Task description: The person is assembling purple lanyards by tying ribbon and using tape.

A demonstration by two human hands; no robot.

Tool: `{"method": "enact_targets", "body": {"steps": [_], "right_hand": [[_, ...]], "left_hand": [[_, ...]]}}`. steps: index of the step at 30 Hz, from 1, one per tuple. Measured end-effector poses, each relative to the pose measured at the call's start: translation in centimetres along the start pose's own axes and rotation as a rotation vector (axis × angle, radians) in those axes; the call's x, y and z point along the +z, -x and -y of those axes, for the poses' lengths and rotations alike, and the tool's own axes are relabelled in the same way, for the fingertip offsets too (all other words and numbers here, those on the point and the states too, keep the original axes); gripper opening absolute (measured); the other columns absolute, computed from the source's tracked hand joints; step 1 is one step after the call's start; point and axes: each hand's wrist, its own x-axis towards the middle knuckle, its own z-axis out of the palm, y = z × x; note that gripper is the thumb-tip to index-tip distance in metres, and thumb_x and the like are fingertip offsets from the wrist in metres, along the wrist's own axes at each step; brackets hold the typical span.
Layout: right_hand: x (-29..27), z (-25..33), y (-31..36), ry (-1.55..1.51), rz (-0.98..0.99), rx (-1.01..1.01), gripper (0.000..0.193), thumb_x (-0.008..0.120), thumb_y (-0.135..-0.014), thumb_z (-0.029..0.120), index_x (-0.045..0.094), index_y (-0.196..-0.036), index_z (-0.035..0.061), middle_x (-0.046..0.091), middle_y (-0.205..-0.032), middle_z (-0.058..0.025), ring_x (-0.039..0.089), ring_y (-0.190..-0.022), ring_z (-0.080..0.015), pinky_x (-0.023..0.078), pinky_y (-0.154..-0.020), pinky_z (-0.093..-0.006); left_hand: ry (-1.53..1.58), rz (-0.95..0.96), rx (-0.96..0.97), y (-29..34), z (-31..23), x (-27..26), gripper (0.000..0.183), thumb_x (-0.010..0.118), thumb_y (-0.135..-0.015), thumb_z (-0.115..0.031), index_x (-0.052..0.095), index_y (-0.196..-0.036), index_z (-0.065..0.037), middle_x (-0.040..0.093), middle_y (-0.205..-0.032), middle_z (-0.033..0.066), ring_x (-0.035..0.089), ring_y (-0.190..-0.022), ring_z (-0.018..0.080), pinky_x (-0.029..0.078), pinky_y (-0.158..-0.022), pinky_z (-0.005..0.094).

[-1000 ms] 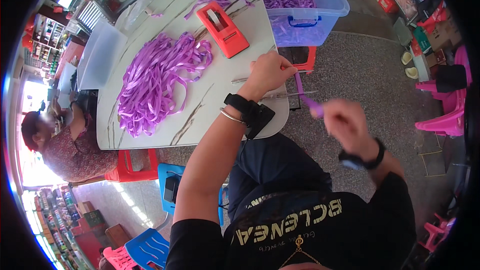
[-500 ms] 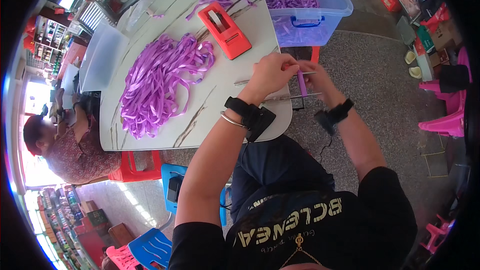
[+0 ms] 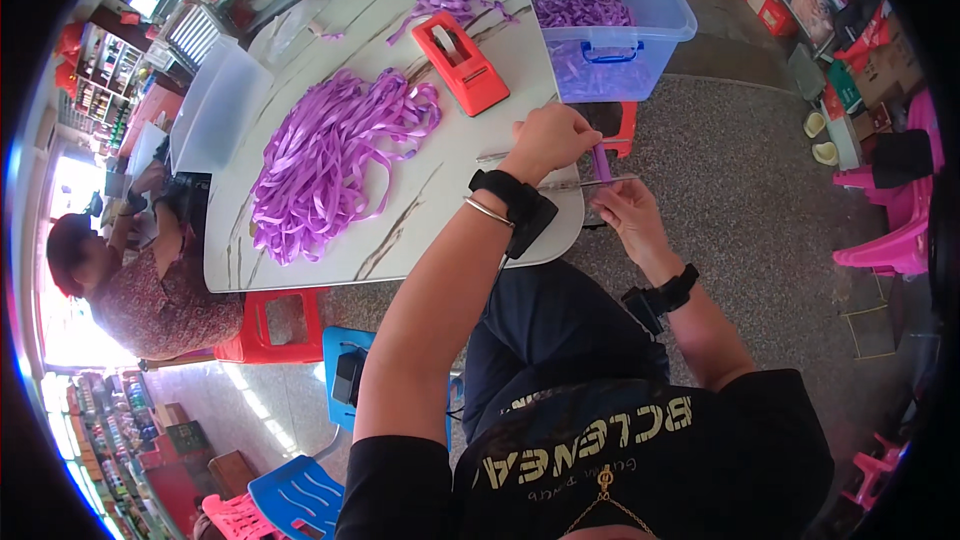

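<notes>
A band of purple ribbon [image 3: 602,162] spans two thin metal rods that jut past the table's right edge; the lower rod [image 3: 622,178] shows its free end. My left hand [image 3: 553,140] reaches over the upper rod, its fingers closed at the top of the ribbon. Just below the lower rod is my right hand [image 3: 636,220], thumb and fingers pinched together close to the ribbon's lower end. What lies in that pinch is too small to make out. Left of my hands, a large loose heap of purple ribbons [image 3: 325,155] covers part of the table.
A red tape dispenser [image 3: 462,65] stands on the marble-patterned table [image 3: 420,240], with a smaller ribbon pile [image 3: 455,2] behind it. Beyond the right edge is a clear plastic bin [image 3: 650,25] holding ribbons. Another person [image 3: 150,270] sits at the left. Pink stools [image 3: 890,230] are far right.
My right hand has come nearer to me, from beside the upper rod to below the lower one. My left hand stays by the ribbon. The view has shifted slightly.
</notes>
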Motion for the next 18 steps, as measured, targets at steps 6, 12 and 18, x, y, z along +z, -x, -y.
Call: {"method": "enact_targets", "body": {"steps": [6, 12, 18], "right_hand": [[1.6, 2.2, 1.0, 0.133, -0.036, 0.133, 0.012, 0.058, -0.086, 0.017, 0.056, -0.09, 0.0056, 0.062, -0.084, -0.0022, 0.059, -0.075, -0.0082, 0.043, -0.059, -0.018], [2.2, 3.8, 1.9, 0.182, -0.086, 0.211, 0.017, 0.058, -0.086, 0.027, 0.06, -0.088, 0.0096, 0.061, -0.075, 0.0019, 0.055, -0.065, -0.0034, 0.035, -0.052, -0.0149], [2.3, 4.9, 2.2, 0.249, 0.008, 0.192, 0.019, 0.057, -0.086, 0.028, 0.061, -0.083, 0.0095, 0.058, -0.068, 0.0038, 0.05, -0.058, -0.0021, 0.031, -0.049, -0.0164]], "left_hand": [[0.382, -0.226, 0.283, 1.5, 1.6, 0.6, 0.027, 0.054, -0.085, -0.025, 0.065, -0.091, -0.002, 0.062, -0.075, 0.0032, 0.054, -0.066, 0.0107, 0.041, -0.059, 0.0228], [1.197, 0.253, 0.034, 9.6, -0.9, 0.7, 0.029, 0.046, -0.091, -0.026, 0.054, -0.11, -0.005, 0.05, -0.07, -0.001, 0.046, -0.062, 0.0076, 0.038, -0.055, 0.0212], [1.51, 0.233, -0.276, 11.9, -2.1, 3.9, 0.022, 0.042, -0.092, -0.026, 0.049, -0.098, -0.007, 0.048, -0.069, -0.0006, 0.046, -0.06, 0.0098, 0.038, -0.054, 0.0225]]}}
